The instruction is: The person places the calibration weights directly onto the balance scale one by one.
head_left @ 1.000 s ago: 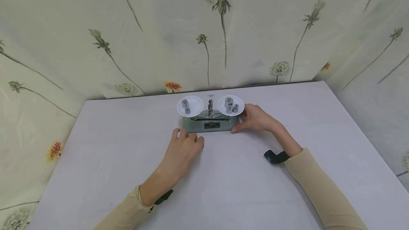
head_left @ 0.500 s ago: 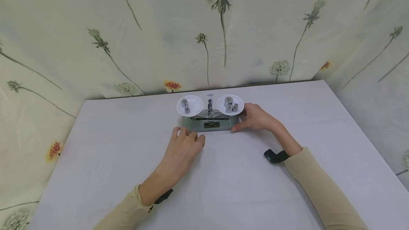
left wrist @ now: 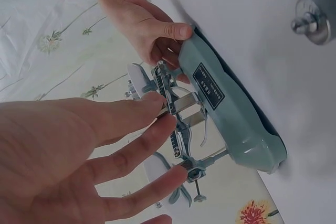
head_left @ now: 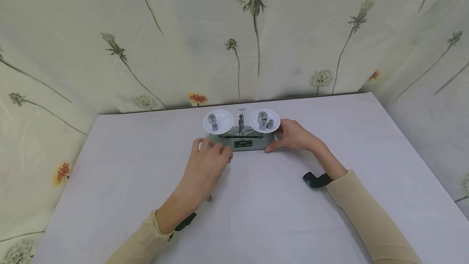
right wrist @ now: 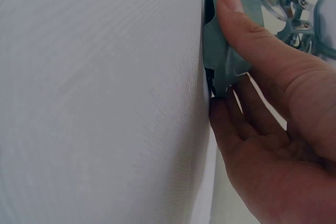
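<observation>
A green balance scale (head_left: 243,144) with two white pans stands toward the table's back edge. Metal weights (head_left: 262,116) sit in the right pan, and smaller weights (head_left: 214,126) in the left one. My right hand (head_left: 294,135) grips the right end of the base, thumb (right wrist: 239,17) on its front and fingers round the end. In front of the base's left part is my left hand (head_left: 205,164). In the left wrist view its thumb and forefinger (left wrist: 139,150) are close together at the graduated beam (left wrist: 173,111), slightly apart; whether they touch it is unclear.
A loose metal weight (left wrist: 317,18) stands on the white-covered table (head_left: 256,215); in the head view this small weight (head_left: 209,198) shows beside my left wrist. A flowered curtain (head_left: 165,52) hangs behind the table's back edge.
My left hand has moved forward and slightly left, closer to the beam, and the loose weight beside its wrist has come into sight. My right hand and the scale stay put.
</observation>
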A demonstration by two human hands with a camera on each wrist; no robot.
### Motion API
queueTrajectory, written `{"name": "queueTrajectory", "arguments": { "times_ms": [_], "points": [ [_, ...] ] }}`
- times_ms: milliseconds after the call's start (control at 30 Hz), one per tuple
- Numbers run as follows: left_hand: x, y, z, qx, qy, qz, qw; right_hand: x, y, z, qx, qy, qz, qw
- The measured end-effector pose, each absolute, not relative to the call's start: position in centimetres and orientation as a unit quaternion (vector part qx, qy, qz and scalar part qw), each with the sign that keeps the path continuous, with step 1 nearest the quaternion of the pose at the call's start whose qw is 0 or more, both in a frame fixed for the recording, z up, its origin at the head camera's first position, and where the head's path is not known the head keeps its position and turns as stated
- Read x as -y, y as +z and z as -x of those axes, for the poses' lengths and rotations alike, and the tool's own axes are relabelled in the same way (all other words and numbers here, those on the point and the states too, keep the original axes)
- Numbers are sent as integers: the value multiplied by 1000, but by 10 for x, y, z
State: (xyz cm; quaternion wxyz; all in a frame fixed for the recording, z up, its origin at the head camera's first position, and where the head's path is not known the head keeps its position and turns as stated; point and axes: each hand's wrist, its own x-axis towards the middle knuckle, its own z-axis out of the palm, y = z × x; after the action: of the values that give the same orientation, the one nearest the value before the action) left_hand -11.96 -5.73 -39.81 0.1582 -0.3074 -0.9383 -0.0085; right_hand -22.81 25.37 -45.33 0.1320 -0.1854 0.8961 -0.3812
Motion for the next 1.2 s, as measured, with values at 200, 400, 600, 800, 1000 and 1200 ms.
{"name": "queueTrajectory", "arguments": {
  "times_ms": [200,400,600,800,1000,1200],
  "points": [
    [57,-397,121,934,-7,304,189,-254,-453,227,-895,-386,182,131],
    [57,-395,123,932,-20,298,207,-254,-453,227,-894,-388,183,130],
    [57,-389,125,934,-31,287,211,-254,-453,228,-894,-387,183,131],
    [59,-387,127,937,-39,274,214,-253,-452,228,-894,-386,185,131],
    [60,-387,130,936,-49,270,221,-254,-451,228,-893,-388,185,133],
    [60,-386,133,935,-48,266,229,-254,-452,228,-893,-388,182,134]
  ]
}}
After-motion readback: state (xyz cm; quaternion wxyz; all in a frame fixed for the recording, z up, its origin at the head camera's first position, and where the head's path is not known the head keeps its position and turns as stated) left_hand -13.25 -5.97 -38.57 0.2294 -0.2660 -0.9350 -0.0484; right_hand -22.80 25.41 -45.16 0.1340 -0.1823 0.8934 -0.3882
